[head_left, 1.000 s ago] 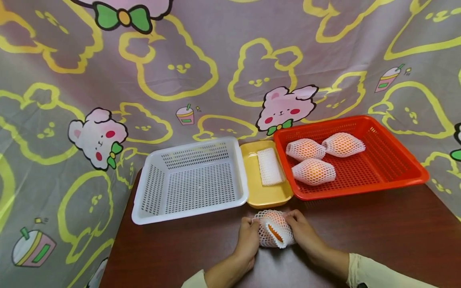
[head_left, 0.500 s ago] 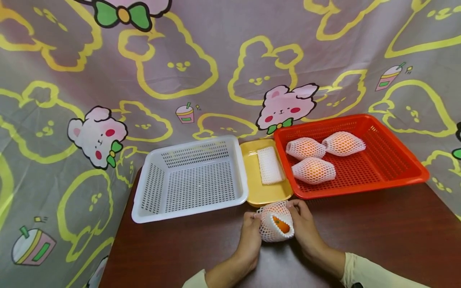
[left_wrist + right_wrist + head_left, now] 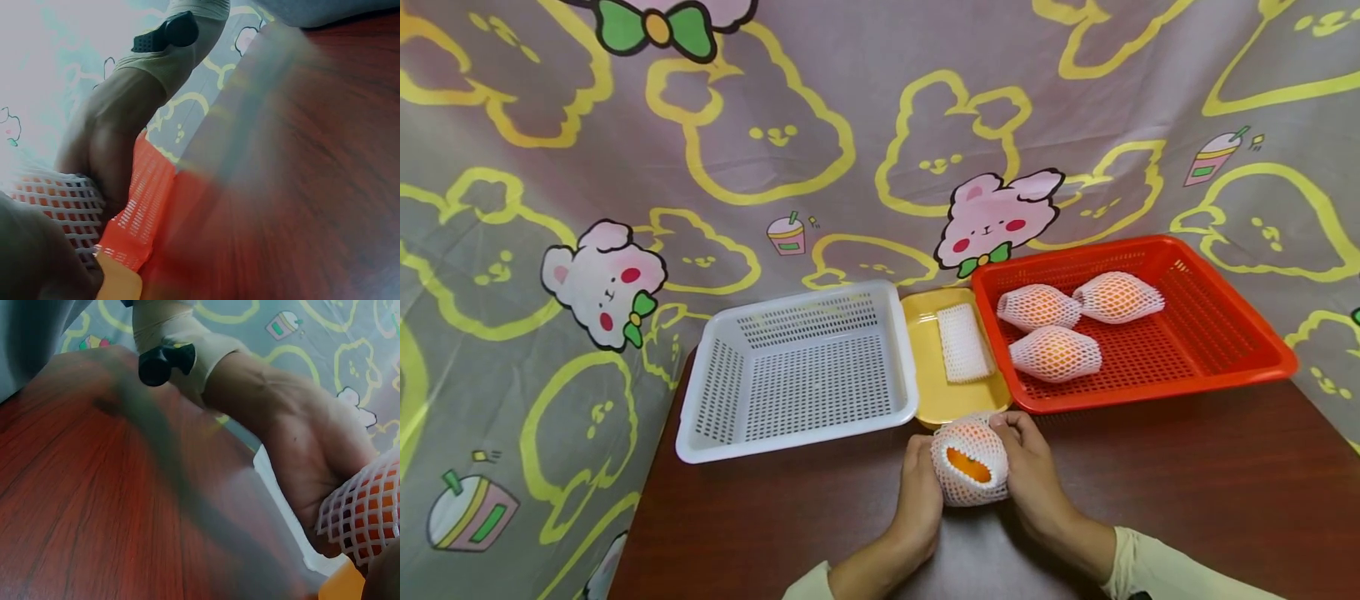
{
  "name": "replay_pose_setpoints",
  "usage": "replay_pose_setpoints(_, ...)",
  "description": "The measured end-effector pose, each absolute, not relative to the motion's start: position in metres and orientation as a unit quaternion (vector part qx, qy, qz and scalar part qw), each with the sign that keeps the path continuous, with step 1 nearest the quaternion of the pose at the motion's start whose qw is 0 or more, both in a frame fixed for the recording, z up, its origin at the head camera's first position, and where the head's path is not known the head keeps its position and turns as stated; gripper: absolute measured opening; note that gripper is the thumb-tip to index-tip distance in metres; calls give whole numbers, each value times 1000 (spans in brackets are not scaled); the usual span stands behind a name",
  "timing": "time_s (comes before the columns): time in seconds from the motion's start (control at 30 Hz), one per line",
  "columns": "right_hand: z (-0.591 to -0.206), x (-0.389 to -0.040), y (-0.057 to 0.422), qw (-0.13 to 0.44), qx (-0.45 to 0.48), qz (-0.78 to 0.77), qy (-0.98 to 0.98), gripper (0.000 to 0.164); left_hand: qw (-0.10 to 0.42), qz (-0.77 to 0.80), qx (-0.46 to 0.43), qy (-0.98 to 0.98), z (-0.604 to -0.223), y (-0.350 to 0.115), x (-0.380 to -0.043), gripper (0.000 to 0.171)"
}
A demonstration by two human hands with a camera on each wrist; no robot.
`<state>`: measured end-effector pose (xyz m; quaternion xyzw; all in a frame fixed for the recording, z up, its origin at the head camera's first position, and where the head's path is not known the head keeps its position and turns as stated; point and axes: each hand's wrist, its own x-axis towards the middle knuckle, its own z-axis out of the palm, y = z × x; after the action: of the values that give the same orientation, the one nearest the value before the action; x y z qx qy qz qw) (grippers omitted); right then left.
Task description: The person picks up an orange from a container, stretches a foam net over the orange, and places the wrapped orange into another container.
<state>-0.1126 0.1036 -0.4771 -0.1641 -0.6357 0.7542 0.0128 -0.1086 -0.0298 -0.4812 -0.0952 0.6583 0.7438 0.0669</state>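
An orange sits in a white foam net sleeve over the table front, with bare orange peel showing through the sleeve's oval opening. My left hand holds its left side, and my right hand grips the right side with thumb and fingers at the net's upper edge. In the left wrist view the net's mesh stretches between both hands. The right wrist view shows the net against the left hand's palm side. The fingers behind the fruit are hidden.
Behind the hands stands a yellow tray with a flat white foam net in it. Left of it is a white basket; right is a red basket with three netted oranges. A patterned cloth hangs behind.
The netted orange and both hands have shifted slightly away toward the yellow tray. The sleeve's opening, narrow and slanted a second ago, is now a wider oval showing more orange.
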Motion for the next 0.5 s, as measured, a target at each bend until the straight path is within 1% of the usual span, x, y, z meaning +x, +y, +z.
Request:
replay_pose_setpoints(0.13,-474,-114,103,3,-164,758,-631,15,58,763,-92,637,-484,-29,-109,22)
replay_pose_setpoints(0.33,-471,-115,101,-10,-150,760,-633,18,10,791,-83,606,-491,-25,-107,25)
replay_pose_setpoints(0.5,-471,-115,101,-23,-134,790,-598,13,0,804,-82,589,-491,-21,-108,24)
